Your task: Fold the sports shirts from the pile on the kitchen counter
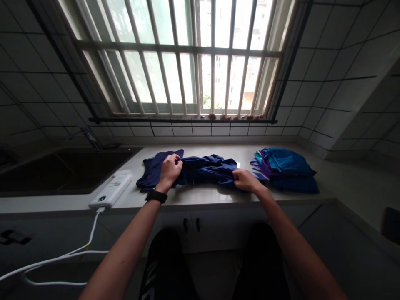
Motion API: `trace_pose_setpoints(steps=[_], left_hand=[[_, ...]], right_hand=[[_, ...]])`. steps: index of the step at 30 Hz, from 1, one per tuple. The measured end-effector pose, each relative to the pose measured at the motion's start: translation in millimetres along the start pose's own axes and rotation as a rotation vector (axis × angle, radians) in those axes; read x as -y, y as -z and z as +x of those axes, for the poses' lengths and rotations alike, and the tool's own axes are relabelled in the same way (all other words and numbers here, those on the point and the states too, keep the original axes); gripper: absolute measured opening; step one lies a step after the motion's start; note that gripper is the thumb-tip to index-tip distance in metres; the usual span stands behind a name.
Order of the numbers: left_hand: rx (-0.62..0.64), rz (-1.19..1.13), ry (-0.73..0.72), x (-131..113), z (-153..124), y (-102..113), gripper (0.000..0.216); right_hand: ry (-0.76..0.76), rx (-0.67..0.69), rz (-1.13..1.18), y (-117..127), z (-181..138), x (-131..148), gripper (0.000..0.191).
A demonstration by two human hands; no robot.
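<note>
A dark blue garment (203, 168) lies bunched across the middle of the pale countertop (193, 196). My left hand (170, 168), with a black watch on its wrist, is closed on the garment's left part. My right hand (245, 180) is closed on the garment's right edge, near the counter's front. Both arms reach forward from below.
A stack of folded blue, teal and purple clothes (286, 168) sits to the right of the garment. A white power bank (111, 189) with a white cable (62, 260) lies left of it, beside a dark sink (62, 168). A barred window (187, 58) is behind; cabinet doors are below.
</note>
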State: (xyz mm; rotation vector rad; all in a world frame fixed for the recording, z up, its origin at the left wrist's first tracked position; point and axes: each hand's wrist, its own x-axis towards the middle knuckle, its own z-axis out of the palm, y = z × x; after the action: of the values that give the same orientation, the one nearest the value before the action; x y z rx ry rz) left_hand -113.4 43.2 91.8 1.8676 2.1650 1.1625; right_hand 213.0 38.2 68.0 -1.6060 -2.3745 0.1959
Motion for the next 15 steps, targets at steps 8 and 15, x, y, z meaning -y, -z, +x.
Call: trace_pose_setpoints(steps=[8,15], left_hand=[[0.201,-0.629,0.028,-18.6,-8.9,41.5,0.006],[0.204,-0.985,0.099,-1.0,-14.5,56.1,0.018]], right_hand=[[-0.062,-0.164,0.123,5.0,21.0,44.2,0.069],[-0.058,0.221,0.056,-8.1,37.5,61.3,0.048]])
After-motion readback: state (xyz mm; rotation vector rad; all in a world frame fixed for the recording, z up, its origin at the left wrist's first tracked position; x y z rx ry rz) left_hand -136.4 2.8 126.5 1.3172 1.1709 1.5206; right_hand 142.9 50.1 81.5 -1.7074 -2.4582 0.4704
